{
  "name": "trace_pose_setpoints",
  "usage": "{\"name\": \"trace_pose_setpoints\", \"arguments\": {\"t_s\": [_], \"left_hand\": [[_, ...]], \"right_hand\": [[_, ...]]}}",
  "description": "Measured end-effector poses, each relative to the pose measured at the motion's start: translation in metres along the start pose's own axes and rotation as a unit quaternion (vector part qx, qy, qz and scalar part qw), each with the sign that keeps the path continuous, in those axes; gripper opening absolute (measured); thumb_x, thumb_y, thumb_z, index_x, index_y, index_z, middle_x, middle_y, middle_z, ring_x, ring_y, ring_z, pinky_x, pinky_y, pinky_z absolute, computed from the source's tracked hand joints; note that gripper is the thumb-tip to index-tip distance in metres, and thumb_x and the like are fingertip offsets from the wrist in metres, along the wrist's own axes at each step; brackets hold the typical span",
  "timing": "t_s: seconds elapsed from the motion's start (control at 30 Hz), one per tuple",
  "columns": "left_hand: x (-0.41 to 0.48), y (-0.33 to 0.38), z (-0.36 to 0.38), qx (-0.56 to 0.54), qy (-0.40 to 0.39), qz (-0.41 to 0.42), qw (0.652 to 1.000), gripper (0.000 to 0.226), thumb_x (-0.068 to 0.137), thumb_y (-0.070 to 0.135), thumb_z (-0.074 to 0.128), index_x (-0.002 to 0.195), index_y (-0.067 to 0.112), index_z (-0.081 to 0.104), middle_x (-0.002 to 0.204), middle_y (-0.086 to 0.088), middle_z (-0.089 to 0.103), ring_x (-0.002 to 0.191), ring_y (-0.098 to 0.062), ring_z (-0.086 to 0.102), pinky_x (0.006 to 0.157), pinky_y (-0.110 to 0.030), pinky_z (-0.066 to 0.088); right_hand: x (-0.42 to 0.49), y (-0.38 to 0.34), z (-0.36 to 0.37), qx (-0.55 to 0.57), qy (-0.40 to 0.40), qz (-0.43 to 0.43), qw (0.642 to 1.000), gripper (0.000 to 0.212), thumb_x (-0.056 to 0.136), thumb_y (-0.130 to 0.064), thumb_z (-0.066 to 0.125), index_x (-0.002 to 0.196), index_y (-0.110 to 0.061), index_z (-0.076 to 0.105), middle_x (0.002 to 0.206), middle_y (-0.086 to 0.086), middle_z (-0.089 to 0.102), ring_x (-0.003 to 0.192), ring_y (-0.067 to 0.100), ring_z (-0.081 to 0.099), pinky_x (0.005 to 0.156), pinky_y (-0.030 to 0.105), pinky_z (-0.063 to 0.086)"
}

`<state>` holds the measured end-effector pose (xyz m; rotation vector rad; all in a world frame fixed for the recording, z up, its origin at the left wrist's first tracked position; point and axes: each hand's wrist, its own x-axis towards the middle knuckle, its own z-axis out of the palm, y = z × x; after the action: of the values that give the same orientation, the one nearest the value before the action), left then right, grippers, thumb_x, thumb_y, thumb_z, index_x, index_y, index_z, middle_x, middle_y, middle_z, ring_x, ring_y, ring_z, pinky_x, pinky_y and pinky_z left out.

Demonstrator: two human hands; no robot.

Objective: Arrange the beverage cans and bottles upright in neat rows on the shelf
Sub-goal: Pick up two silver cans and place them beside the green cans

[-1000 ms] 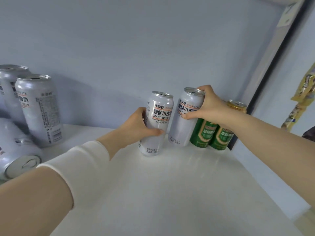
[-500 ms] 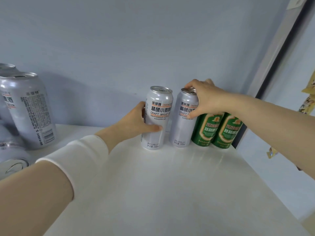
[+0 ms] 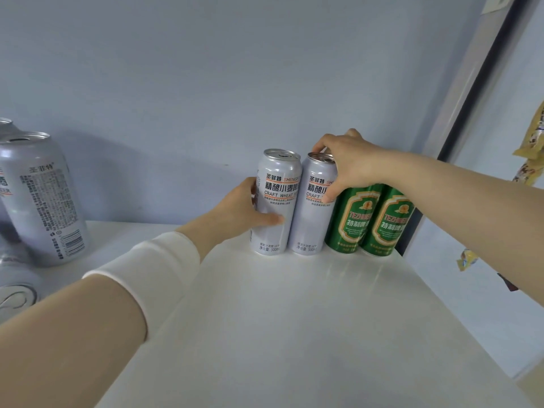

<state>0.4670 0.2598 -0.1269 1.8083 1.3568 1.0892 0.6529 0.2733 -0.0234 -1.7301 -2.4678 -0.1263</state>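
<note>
Two silver wheat-beer cans stand upright and side by side at the back right of the white shelf [image 3: 265, 319]. My left hand [image 3: 244, 210] wraps the left silver can [image 3: 276, 207] from its left side. My right hand [image 3: 350, 163] grips the right silver can [image 3: 312, 219] from above at its rim. Two green cans [image 3: 350, 219] [image 3: 388, 225] stand upright to the right, touching the row, their tops hidden behind my right forearm.
At the far left stand two more upright silver cans [image 3: 44, 198], with one lying on its side [image 3: 14, 290] in front of them. The blue back wall [image 3: 206, 83] and a grey upright post [image 3: 459, 113] bound the shelf. Snack packets [image 3: 532, 148] hang at the right.
Both silver cans went from tilted to upright and were pushed together against the green cans. My right hand shifted from the can's side to its top.
</note>
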Motion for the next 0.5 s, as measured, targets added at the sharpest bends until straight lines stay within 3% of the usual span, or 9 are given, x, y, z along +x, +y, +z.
{"name": "trace_pose_setpoints", "arguments": {"t_s": [0.13, 0.37, 0.43, 0.5], "left_hand": [[0.002, -0.001, 0.000, 0.002, -0.002, -0.009, 1.000, 0.069, 0.070, 0.018, 0.080, 0.128, 0.013, 0.042, 0.114, 0.005, 0.055, 0.101, -0.011, 0.052, 0.068, -0.013, 0.042], [-0.004, 0.002, 0.007, -0.015, -0.001, -0.021, 1.000, 0.069, 0.077, 0.011, 0.073, 0.134, 0.012, 0.033, 0.109, 0.010, 0.049, 0.101, -0.008, 0.051, 0.066, -0.009, 0.042], [-0.007, 0.007, 0.007, -0.012, -0.015, -0.030, 0.999, 0.077, 0.078, 0.009, 0.072, 0.139, 0.012, 0.025, 0.115, 0.008, 0.048, 0.110, -0.011, 0.049, 0.078, -0.012, 0.040], [-0.013, 0.013, 0.002, 0.007, -0.033, -0.048, 0.998, 0.092, 0.079, 0.014, 0.072, 0.147, 0.012, 0.010, 0.136, 0.001, 0.043, 0.122, -0.014, 0.045, 0.094, -0.022, 0.038]], "right_hand": [[-0.001, 0.004, 0.001, 0.017, -0.005, 0.003, 1.000, 0.094, 0.055, -0.025, 0.088, 0.134, -0.021, 0.037, 0.131, 0.012, 0.043, 0.126, 0.025, 0.034, 0.094, 0.033, 0.040], [-0.003, 0.000, 0.002, -0.017, -0.007, -0.007, 1.000, 0.092, 0.062, -0.029, 0.084, 0.137, -0.017, 0.034, 0.134, 0.007, 0.045, 0.127, 0.024, 0.029, 0.096, 0.034, 0.038], [-0.006, -0.002, -0.003, -0.028, -0.027, 0.000, 0.999, 0.098, 0.064, -0.036, 0.082, 0.143, -0.017, 0.027, 0.141, 0.007, 0.039, 0.133, 0.026, 0.024, 0.103, 0.036, 0.035], [-0.011, -0.007, -0.012, -0.032, -0.033, 0.005, 0.999, 0.101, 0.070, -0.043, 0.076, 0.148, -0.016, 0.017, 0.150, 0.008, 0.028, 0.139, 0.027, 0.015, 0.111, 0.037, 0.025]]}}
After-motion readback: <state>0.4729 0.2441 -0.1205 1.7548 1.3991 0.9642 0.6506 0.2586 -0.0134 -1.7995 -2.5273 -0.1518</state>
